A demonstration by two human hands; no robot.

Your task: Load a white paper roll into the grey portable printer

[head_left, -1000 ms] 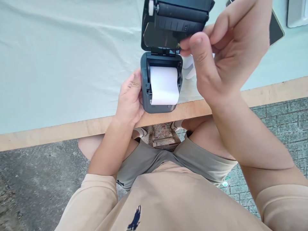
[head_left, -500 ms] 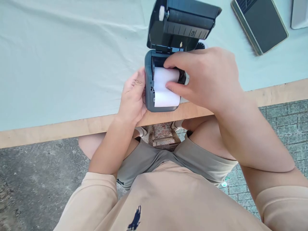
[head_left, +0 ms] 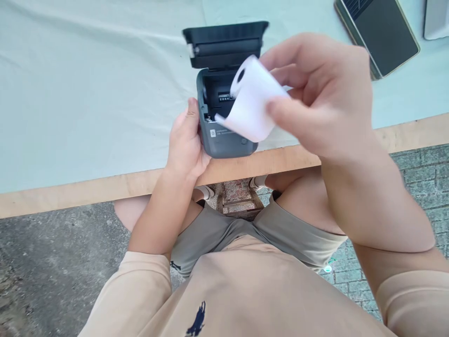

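One compact roll-paper printer (head_left: 229,146) with raised lid (head_left: 224,43), just right of the left hand (head_left: 185,140) and gripped by it along one side. Between the hands, over the open paper compartment (head_left: 214,86), a tilted white paper roll (head_left: 257,100), pinched in the right hand (head_left: 324,96), loose end toward the left hand. Beyond the right hand, a dark rectangular device (head_left: 384,35) on pale cloth (head_left: 105,93).

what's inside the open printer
Inside the printer, a small printed label shows in the dark bay; the paper roll in the right hand hides the bay's right side.
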